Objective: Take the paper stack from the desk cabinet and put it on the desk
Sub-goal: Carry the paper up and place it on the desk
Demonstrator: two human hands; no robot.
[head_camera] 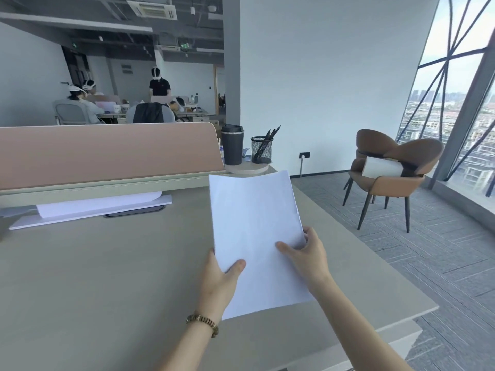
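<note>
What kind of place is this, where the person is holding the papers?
Most likely an open-plan office, high in a city building. A desk with a pink divider panel carries a mesh pen holder, more desks with seated people stand behind, and a tall window overlooks rooftops.

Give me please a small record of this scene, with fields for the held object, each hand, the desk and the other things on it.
held object: paper stack, white, its far edge curling upward
left hand: grips the stack's left edge, thumb on top
right hand: grips the right edge, thumb on top
wrist: beaded bracelet on the left
desk: beige, under the stack; contact cannot be told
far corner: dark tumbler, mesh pen holder
back left: other white sheets by the pink divider
</note>
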